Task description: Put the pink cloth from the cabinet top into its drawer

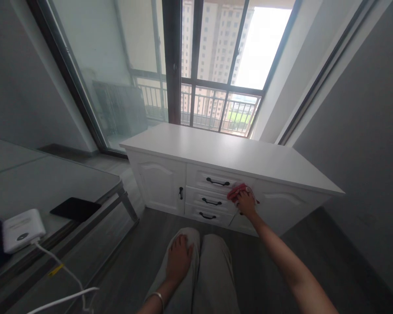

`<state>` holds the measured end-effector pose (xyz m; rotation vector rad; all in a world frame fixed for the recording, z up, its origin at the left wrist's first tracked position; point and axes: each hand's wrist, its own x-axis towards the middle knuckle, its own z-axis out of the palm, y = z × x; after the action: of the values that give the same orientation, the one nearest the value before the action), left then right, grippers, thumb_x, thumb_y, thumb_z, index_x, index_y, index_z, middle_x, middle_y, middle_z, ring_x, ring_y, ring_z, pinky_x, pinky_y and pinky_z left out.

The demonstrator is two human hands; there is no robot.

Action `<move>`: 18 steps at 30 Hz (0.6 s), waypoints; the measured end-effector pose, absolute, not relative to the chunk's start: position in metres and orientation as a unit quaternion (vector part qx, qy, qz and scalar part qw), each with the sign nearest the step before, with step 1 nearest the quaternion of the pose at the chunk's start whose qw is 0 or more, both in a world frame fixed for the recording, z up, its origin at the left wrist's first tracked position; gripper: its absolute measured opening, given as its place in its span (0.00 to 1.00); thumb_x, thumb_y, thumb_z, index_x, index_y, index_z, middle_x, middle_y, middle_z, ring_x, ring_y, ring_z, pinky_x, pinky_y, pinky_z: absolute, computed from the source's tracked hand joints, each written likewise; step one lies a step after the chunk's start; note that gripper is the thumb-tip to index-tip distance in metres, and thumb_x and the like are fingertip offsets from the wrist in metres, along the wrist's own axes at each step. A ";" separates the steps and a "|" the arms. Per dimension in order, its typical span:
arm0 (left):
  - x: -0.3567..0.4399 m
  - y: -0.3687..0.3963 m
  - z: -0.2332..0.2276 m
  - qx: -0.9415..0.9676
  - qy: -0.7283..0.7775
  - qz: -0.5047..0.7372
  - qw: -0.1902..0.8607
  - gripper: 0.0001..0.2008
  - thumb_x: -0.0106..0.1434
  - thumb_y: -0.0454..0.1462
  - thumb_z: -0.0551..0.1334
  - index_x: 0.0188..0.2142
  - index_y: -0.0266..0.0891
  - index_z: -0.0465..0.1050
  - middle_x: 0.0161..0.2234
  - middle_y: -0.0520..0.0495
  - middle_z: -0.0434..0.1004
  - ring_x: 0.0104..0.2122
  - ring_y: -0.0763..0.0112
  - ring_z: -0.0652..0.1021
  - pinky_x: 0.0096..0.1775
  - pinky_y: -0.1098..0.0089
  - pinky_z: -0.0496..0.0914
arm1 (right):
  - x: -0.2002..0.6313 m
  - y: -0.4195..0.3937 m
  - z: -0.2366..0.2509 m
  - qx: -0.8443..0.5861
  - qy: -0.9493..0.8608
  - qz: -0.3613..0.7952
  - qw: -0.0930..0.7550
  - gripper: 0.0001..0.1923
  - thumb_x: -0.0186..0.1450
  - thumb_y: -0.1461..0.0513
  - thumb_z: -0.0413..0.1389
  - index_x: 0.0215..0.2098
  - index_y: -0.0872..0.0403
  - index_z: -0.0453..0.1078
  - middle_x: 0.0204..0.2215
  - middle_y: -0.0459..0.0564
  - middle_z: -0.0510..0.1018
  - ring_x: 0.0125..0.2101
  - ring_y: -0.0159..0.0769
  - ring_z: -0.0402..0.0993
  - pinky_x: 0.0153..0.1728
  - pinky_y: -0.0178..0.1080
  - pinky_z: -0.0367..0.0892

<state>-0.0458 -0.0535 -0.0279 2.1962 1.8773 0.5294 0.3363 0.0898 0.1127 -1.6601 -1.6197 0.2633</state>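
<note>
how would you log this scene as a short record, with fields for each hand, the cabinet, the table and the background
right hand: holds a red item, apparently a cloth, at the front of the white cabinet
left hand: rests on the left knee, bangle at the wrist
cabinet front: three stacked drawers, dark handles
table: at left, bearing a dark flat device and a white device with a cable
background: glass panels, tall building outside

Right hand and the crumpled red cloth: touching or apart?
Touching. The head view shows the right hand closed over the crumpled red cloth, no gap between them, at the front of the white cabinet.
</note>
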 end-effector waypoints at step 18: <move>-0.048 -0.062 -0.017 0.739 0.637 0.188 0.111 0.19 0.79 0.39 0.56 0.63 0.33 0.75 0.58 0.31 0.81 0.59 0.46 0.82 0.59 0.53 0.76 | 0.312 0.067 0.154 -0.605 -0.329 0.191 0.700 0.03 0.54 0.64 0.61 0.28 0.50 0.75 0.35 0.51 0.80 0.51 0.52 0.78 0.68 0.62 0.71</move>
<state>-0.0480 -0.0617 -0.0168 2.1696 1.8717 0.5531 0.3121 0.0670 0.1543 -1.3478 -0.7331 0.4245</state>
